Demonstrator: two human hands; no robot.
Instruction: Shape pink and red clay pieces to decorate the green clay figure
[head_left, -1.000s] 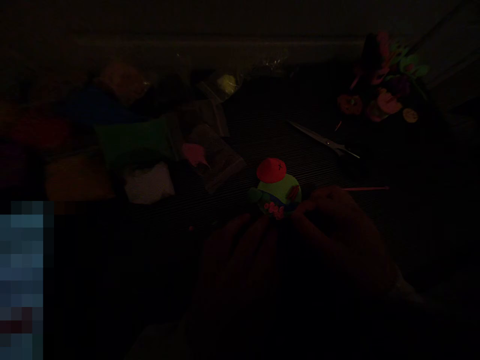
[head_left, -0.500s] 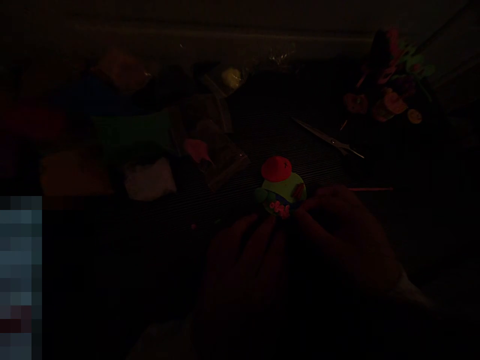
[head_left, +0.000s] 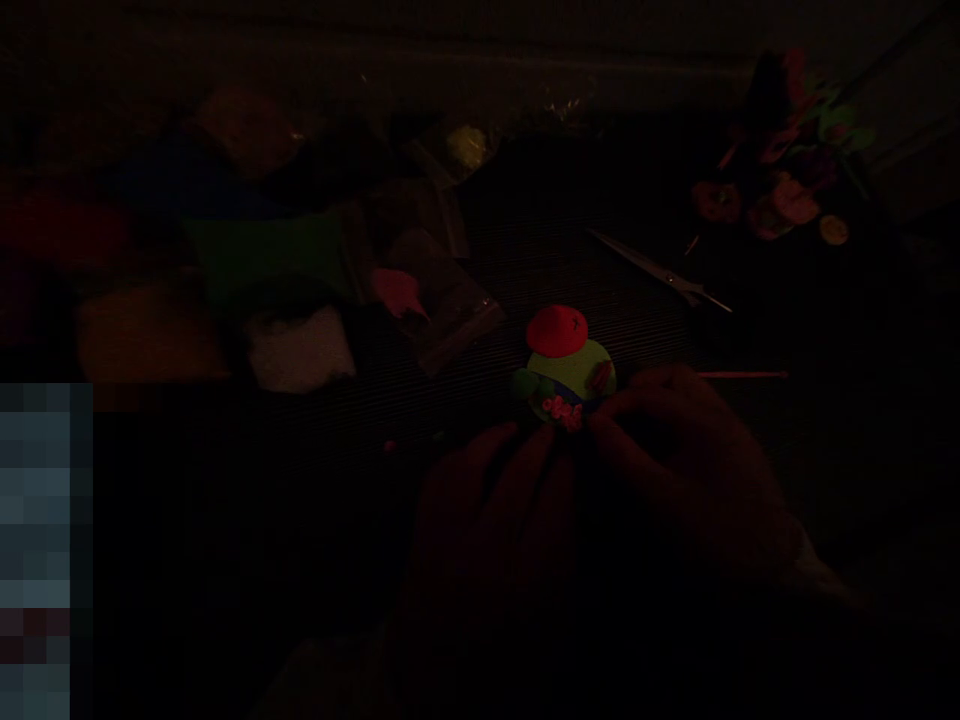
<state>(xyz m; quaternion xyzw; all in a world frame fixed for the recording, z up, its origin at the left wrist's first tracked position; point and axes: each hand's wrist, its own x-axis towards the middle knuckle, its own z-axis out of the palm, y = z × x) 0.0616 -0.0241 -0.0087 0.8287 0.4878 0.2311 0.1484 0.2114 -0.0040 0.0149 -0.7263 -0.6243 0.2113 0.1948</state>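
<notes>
Close to us, our left hand (head_left: 491,490) lies with its fingers slightly parted at the near edge of the small figure (head_left: 574,368), and the thumb and fingertips of our right hand (head_left: 701,470) come nearly together at its right side. The dark hides whether either grip holds a piece of it, so we cannot tell.

The figure rests between our hands and the bags beyond, red on top and green below, with pink bits (head_left: 562,412) on its front. If it is soft, as it looks, we could dent it by pressing from both sides, or knock the pink bits loose with a fingertip. Poor light and our own fingers in the way could cause either slip.

Past our hands, the dark surface (head_left: 525,275) looks finely ribbed. A thin pink stick (head_left: 742,375) and a white bag (head_left: 301,350) lie on it, then scissors (head_left: 667,278), a green bag (head_left: 270,255) and a colourful cluster (head_left: 787,195). Behind, the room fades into a dim brown background.
</notes>
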